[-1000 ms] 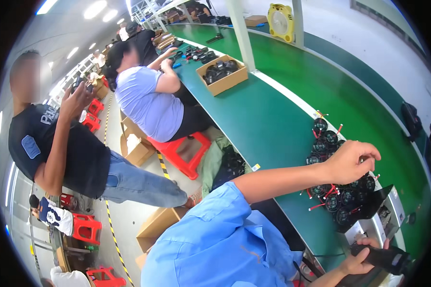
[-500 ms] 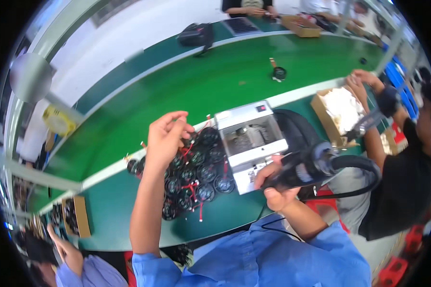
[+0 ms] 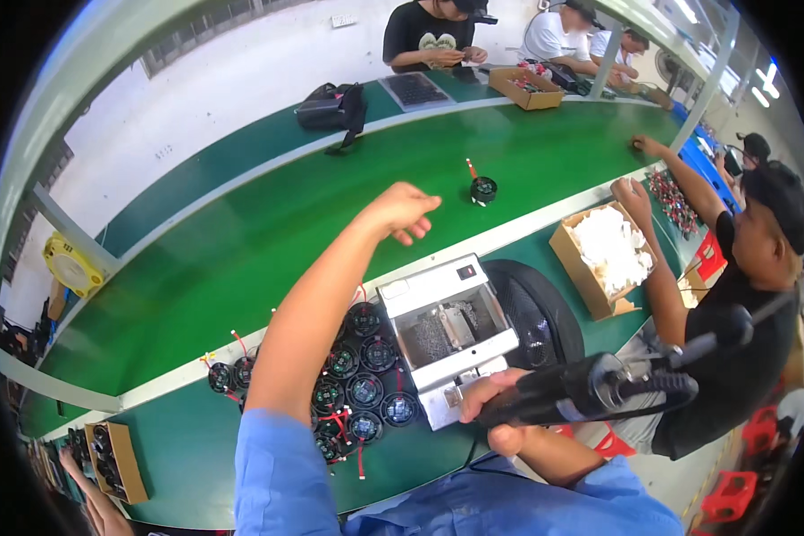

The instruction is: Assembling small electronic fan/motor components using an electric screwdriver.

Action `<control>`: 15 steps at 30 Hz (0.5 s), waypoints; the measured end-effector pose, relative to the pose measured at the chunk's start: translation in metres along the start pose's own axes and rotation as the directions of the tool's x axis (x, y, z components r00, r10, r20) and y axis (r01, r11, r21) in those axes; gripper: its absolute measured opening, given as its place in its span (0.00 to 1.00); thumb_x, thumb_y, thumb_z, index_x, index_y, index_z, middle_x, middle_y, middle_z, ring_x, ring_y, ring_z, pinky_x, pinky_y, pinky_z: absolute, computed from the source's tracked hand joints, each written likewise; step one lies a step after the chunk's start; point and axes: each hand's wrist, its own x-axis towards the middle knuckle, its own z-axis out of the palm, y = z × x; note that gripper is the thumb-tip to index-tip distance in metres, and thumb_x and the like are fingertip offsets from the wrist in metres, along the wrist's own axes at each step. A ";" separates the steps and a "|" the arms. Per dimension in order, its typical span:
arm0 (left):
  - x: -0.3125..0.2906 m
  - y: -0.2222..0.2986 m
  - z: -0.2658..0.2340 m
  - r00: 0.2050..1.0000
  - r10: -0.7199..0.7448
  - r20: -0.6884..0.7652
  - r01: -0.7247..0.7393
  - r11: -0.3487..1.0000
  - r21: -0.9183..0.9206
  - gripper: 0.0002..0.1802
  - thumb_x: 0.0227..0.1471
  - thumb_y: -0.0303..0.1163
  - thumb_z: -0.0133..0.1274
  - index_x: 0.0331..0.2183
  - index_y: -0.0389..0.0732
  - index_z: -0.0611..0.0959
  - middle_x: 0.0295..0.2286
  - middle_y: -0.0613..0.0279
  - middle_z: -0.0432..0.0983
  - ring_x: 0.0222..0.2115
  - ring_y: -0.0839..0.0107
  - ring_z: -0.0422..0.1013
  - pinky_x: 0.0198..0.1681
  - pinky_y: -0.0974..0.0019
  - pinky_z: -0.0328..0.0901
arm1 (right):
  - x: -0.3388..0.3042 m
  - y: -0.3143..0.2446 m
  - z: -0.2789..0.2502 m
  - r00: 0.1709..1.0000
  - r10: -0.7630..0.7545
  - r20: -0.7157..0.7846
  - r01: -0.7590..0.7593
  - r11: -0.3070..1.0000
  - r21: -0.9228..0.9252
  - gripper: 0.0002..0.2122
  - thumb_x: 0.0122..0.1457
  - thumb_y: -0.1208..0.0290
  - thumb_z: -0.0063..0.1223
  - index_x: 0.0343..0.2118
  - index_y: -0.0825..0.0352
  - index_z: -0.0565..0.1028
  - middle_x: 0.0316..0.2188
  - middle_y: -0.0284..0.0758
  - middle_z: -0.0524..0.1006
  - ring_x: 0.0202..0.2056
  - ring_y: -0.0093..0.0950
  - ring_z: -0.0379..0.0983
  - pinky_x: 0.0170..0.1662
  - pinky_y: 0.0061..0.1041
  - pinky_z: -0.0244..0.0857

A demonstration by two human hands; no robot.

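My left hand [image 3: 402,213] is stretched out over the green conveyor belt [image 3: 277,259], fingers apart and with nothing in them. A single round black part [image 3: 483,190] with a red wire lies on the belt just beyond the fingertips. My right hand [image 3: 487,402] is closed around a black electric screwdriver [image 3: 549,393], which hides most of its fingers. The screwdriver's tip is over the front end of a silver screw feeder [image 3: 447,308]; whether they touch cannot be seen. Left of the feeder, several round black parts [image 3: 364,390] with circuit boards and red wires sit close together, partly behind my left forearm.
Behind the feeder's right side stands a black mesh-covered object [image 3: 536,330]. Farther right is a cardboard box [image 3: 590,281] of white pieces, beside a co-worker in black [image 3: 732,357]. Another cardboard box [image 3: 125,464] is at the far left. A bag [image 3: 330,112] lies across the belt.
My left hand has moved from above the cluster of round parts out over the belt, toward the single part. My right hand still grips the screwdriver. The view has shifted.
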 end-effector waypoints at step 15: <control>0.123 0.021 0.062 0.996 0.022 0.083 -0.020 1.000 -0.018 0.21 0.45 0.43 0.58 0.34 0.35 0.77 0.25 0.47 0.78 0.17 0.65 0.76 0.15 0.65 0.70 | -0.011 -0.007 -0.009 0.949 0.280 -0.143 -0.255 0.952 0.167 0.10 0.59 0.75 0.41 0.26 0.72 0.73 0.21 0.36 0.72 0.24 0.26 0.68 0.26 0.21 0.61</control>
